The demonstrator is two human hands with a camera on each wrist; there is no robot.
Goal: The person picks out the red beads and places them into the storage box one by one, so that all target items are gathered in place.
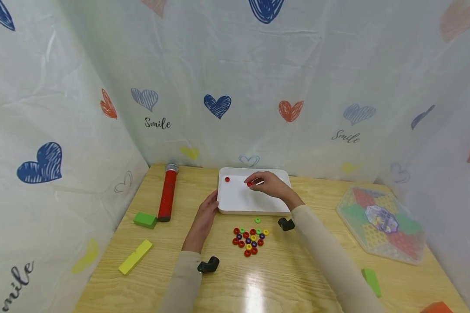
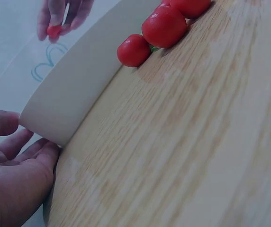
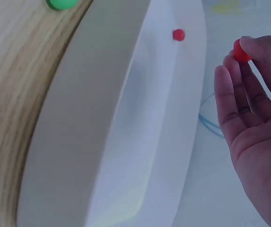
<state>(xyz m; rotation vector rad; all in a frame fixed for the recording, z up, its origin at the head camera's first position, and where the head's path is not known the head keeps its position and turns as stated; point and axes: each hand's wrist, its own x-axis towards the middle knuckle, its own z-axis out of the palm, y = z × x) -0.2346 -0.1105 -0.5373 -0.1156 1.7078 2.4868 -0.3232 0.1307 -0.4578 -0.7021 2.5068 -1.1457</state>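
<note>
A shallow white tray (image 1: 254, 202) lies at the back middle of the table. My left hand (image 1: 206, 215) grips its left side; in the left wrist view the thumb is at the rim and the fingers (image 2: 36, 153) lie against the outer wall. Over the tray, my right hand (image 1: 272, 186) pinches a small red bead (image 3: 242, 51) between thumb and fingertips. Another red bead (image 1: 227, 179) lies inside the tray, toward its back left. In front of the tray are several ring-shaped beads (image 1: 248, 241) in red, yellow, green and purple, with one green bead (image 1: 257, 220) nearer the tray.
To the left are a red microphone (image 1: 167, 195), a green block (image 1: 145, 220) and a yellow block (image 1: 135, 257). On the right lies a clear bead case (image 1: 381, 224), with a green block (image 1: 371, 281) and an orange piece (image 1: 437, 308) closer. Heart-printed curtains (image 1: 258, 78) enclose the table.
</note>
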